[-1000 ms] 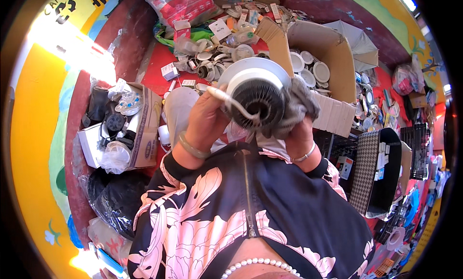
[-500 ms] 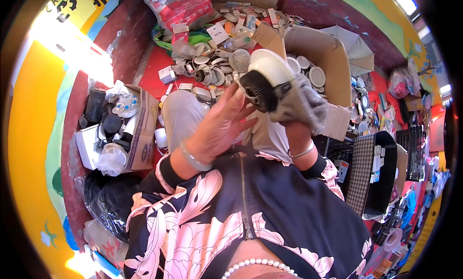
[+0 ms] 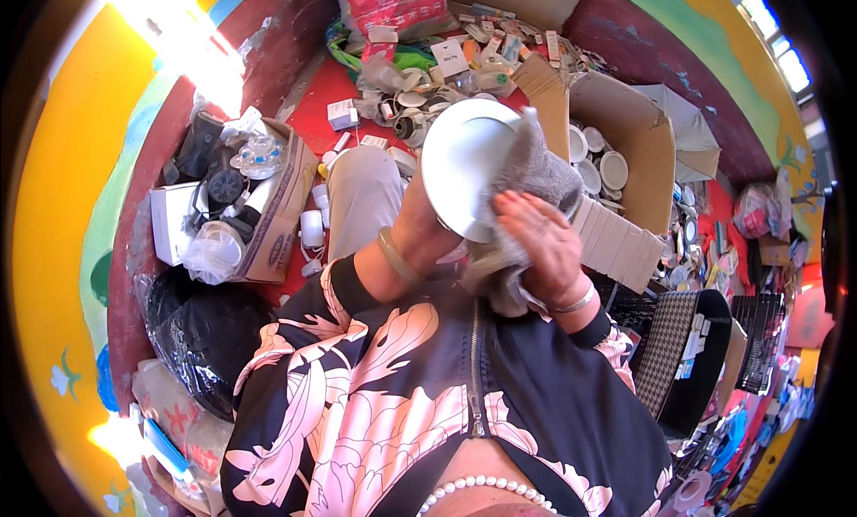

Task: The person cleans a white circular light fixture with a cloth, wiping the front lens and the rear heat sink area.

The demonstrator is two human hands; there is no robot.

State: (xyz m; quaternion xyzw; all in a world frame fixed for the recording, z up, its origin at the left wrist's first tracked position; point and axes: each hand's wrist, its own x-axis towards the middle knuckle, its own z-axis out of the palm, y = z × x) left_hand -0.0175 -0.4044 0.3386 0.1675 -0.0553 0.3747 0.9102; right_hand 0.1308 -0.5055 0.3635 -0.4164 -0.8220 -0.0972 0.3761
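Since the frame half a second back, I see the lamp has turned: its dark ribbed side faced me then, and now its smooth white round face looks up at the camera, raised a little higher in front of the chest. My left hand grasps the lamp from below, at its lower left rim, the fingers hidden behind the disc, so I cannot tell how tightly they close, only that they carry it. A bangle sits on that wrist, just under the grip. My right hand lies flat and open-fingered on a grey cloth, pressing it against the lamp's right edge; the cloth bunches up above the fingers and hangs down below the palm toward the jacket zip. A thin bracelet rings the right wrist. Beyond the grip, past the lamp's far rim, loose small parts and cards litter the red floor. To the right of the cloth stands an open carton with white round pieces inside. To the left of the held lamp, past my knee, another carton holds dark fittings and clear plastic, well apart from both hands.
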